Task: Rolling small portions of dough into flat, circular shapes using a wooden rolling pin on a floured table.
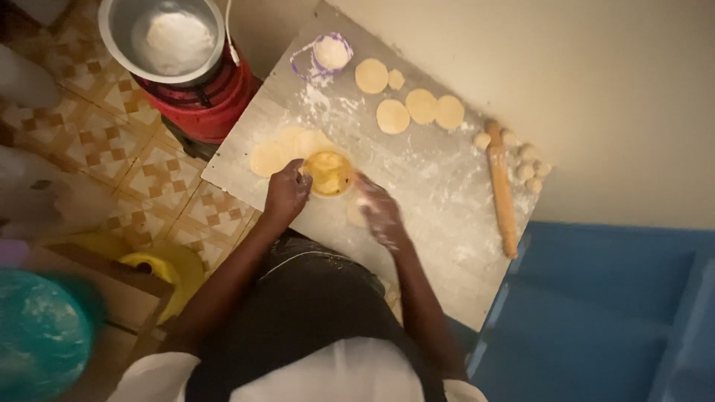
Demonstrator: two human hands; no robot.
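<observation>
A floured board lies in front of me. My left hand grips the rim of a small yellow tub of yellowish fat standing on the board. My right hand, dusted with flour and blurred, hovers just right of the tub, over a dough disc that it partly hides. Flattened dough rounds lie overlapping to the left of the tub.
Several rolled discs lie at the board's far side, beside a small cup of flour. A wooden rolling pin and dough balls sit at the right. A metal bowl rests on a red stove; a blue surface is at right.
</observation>
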